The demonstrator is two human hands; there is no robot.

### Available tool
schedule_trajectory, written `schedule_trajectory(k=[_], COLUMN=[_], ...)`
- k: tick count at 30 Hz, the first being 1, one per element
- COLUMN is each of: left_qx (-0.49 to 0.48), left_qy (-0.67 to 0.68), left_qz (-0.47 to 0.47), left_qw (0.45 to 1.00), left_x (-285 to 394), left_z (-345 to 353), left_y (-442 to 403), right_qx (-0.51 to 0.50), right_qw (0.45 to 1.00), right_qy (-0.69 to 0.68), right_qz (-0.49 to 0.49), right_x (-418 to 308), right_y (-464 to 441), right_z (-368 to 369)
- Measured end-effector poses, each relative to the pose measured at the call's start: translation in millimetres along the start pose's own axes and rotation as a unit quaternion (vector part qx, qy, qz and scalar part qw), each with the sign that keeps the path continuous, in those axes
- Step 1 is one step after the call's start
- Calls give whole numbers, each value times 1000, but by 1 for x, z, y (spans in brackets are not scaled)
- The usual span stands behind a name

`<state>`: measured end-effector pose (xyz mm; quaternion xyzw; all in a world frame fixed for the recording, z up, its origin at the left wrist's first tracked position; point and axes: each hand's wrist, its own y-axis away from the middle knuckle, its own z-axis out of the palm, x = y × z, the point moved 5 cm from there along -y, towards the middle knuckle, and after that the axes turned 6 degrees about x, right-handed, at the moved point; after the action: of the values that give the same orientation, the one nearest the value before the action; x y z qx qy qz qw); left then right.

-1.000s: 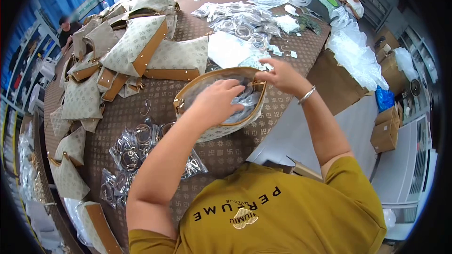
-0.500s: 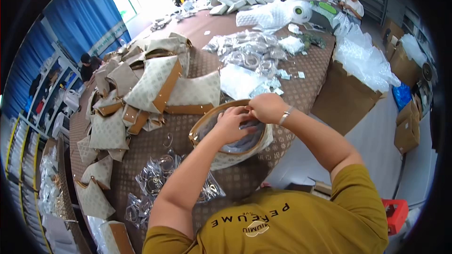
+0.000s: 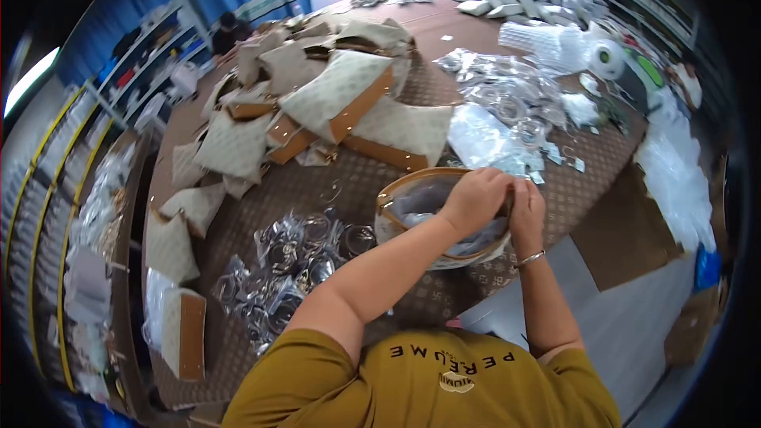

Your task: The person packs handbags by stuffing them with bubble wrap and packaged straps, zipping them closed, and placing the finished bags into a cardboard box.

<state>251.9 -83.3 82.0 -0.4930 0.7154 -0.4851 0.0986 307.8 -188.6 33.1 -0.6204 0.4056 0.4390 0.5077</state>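
Observation:
A cream patterned handbag (image 3: 388, 226) with a tan rim stands upright on the brown patterned table, its mouth open towards me. Grey lining and some clear plastic (image 3: 420, 218) show inside it. My left hand (image 3: 476, 202) reaches across the opening to the right side of the rim, its fingers closed there. Beside it, my right hand (image 3: 527, 214), with a bracelet on the wrist, grips the same stretch of rim from outside. The two hands' fingertips meet, and whatever small part they pinch is hidden.
Many similar handbags (image 3: 333, 95) lie heaped at the left. Plastic-wrapped straps or hardware (image 3: 289, 254) are piled nearer me. Clear plastic packets (image 3: 507, 95) cover the table behind the bag. A cardboard box (image 3: 626, 222) with bubble wrap stands at the right. Another person (image 3: 230, 32) is at the far left.
My left hand has moved from inside the bag's opening onto its right rim. My right hand has come from the far rim to the right side. My view has turned left.

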Motion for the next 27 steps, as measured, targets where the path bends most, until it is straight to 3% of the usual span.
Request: schedule_trajectory(k=[6, 8, 10, 13, 15, 27], left_qx=[-82, -189, -279, -272, -269, -238], left_qy=[-134, -230, -243, -212, -217, -218], left_qz=[134, 191, 207, 218, 216, 224], left_qw=[978, 935, 906, 913, 913, 920], left_x=[11, 13, 19, 18, 14, 13], left_z=[-2, 2, -5, -5, -6, 9], left_y=[3, 1, -9, -8, -4, 4], right_qx=[153, 195, 200, 218, 177, 222], right_qw=[985, 962, 933, 925, 964, 949], right_qy=[36, 104, 180, 184, 135, 150], right_qz=[-71, -158, -238, -252, -144, -165], right_x=[10, 7, -2, -21, -16, -2], right_y=[-19, -25, -25, -22, -26, -29], right_z=[0, -3, -3, 1, 6, 0])
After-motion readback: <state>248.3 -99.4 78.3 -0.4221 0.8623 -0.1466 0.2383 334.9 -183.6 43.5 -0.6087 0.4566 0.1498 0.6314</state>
